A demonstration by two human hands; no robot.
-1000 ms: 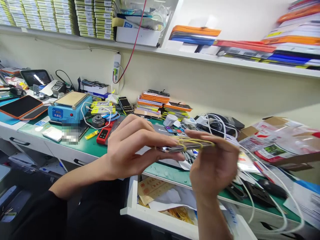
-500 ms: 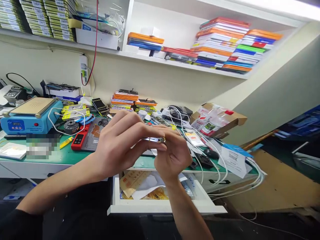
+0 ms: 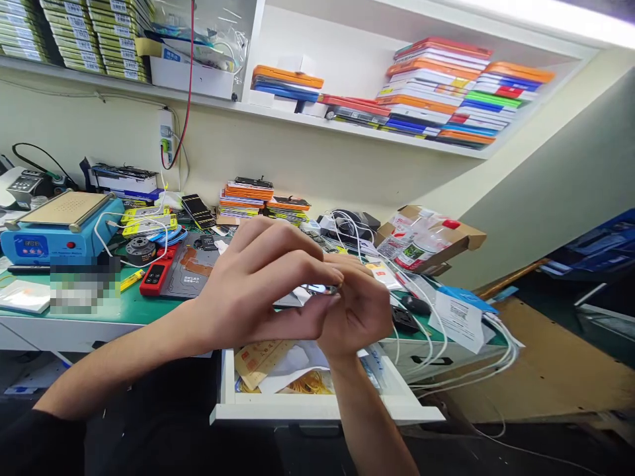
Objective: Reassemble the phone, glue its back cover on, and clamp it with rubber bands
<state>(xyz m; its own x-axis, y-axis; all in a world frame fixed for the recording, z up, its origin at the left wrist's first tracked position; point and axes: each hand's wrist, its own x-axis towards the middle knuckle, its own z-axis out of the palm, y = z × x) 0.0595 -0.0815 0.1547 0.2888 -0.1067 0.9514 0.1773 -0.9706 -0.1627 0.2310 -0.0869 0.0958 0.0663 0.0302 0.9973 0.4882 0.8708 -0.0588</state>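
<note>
My left hand (image 3: 258, 287) and my right hand (image 3: 354, 314) meet above the open drawer, at the front edge of the bench. Between them is a thin, shiny, metal-edged piece (image 3: 321, 289), seen nearly edge-on. My left thumb and forefinger pinch it; the right fingers are curled around its far end. Most of the piece is hidden by the fingers, so its kind cannot be made out. Behind my left hand lies a grey work mat with a red edge unit (image 3: 157, 272), bearing an orange-brown flex strip (image 3: 196, 263).
Below my hands the pulled-out drawer (image 3: 322, 413) holds papers and yellow cords. A blue heating-plate machine (image 3: 64, 228) stands at left. White cables (image 3: 441, 330) hang over the bench's right edge, near a cardboard box (image 3: 461, 241). Stacked boxes (image 3: 436, 86) fill the shelf above.
Both hands have shifted slightly to the right with the thin piece. The left thumb and forefinger now sit farther apart behind their tips, and less of the piece shows.
</note>
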